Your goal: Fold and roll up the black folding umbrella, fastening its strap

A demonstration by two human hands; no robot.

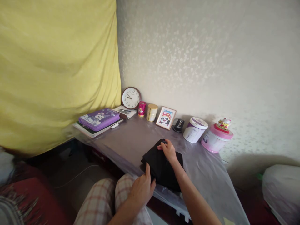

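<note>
1. White-and-red trousers point(99, 200): knees just off the tabletop's point(131, 140) near edge.
2. Left hand point(142, 189): index straight along black cloth's left side, thumb by its near side; can't tell if pinching.
3. Black cloth point(159, 162): flat at tabletop's near edge, about mid-length.
4. Right hand point(168, 150): on cloth's far part, fingers bent; grip or mere press, can't tell.
5. Progress: cloth appears layered, so some folding looks done; edges uneven and both hands on it, so likely unfinished. Layer count unclear.
6. Left end: purple case point(99, 118) on book point(93, 133).
7. Far edge, left to right: clock point(131, 97) in far left corner, pink can point(142, 109), tin point(152, 113), picture point(166, 117), black holder point(178, 125), white tub point(195, 130), pink tub point(214, 140) at far right corner.
</note>
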